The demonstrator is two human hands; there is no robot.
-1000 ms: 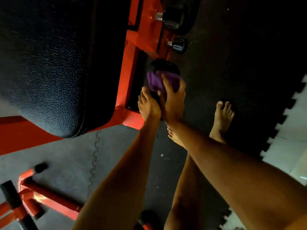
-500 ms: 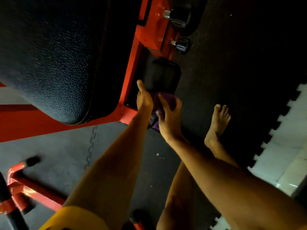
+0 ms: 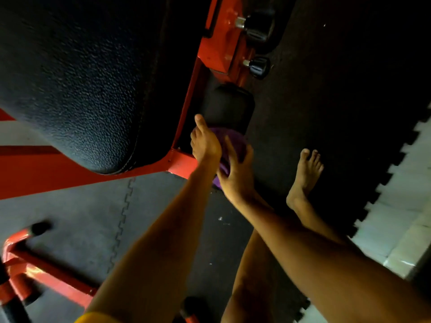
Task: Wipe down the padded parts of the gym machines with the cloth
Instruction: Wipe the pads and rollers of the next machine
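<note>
On grey interlocking floor mats (image 3: 81, 220), an orange frame (image 3: 46, 173) carries black padding (image 3: 81, 73).

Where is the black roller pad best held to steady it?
Grip the roller pad around its bare far half, from the open right side: it is a cylinder, the purple cloth covers its near end, the orange frame crowds its left.

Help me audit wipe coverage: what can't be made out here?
Head view only:
1. The cloth: mostly covered by the left hand and right hand.
2. The roller pad: near end hidden under cloth and hands.
3. Left hand's fingers: behind the hand itself; grip unclear.
4. The big pad: cut off by top and left edges.
</note>
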